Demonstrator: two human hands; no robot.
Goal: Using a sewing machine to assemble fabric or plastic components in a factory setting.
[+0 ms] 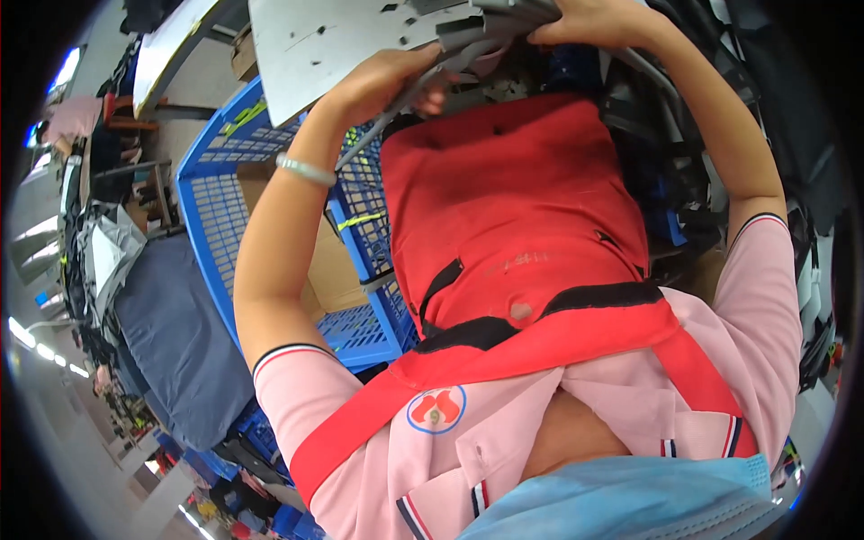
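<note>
At the top of the head view, both my arms reach forward over the edge of a white tabletop (310,40). My left hand (389,79) is closed on grey fabric strips (504,20), with part of its fingers hidden beneath them. A long end of the strips hangs down past my left wrist. Bent over the far side of the same bundle is my right hand (589,22), thumb and fingers gripping it near the picture's upper edge. Small dark scraps (321,30) lie scattered on the tabletop. I wear a red apron (513,207).
A blue plastic basket (216,180) with cardboard (333,270) inside stands to my left. Beyond it is a dark blue cloth-covered surface (180,333). Dark material (648,135) crowds my right side. Another person (72,121) is at the far left.
</note>
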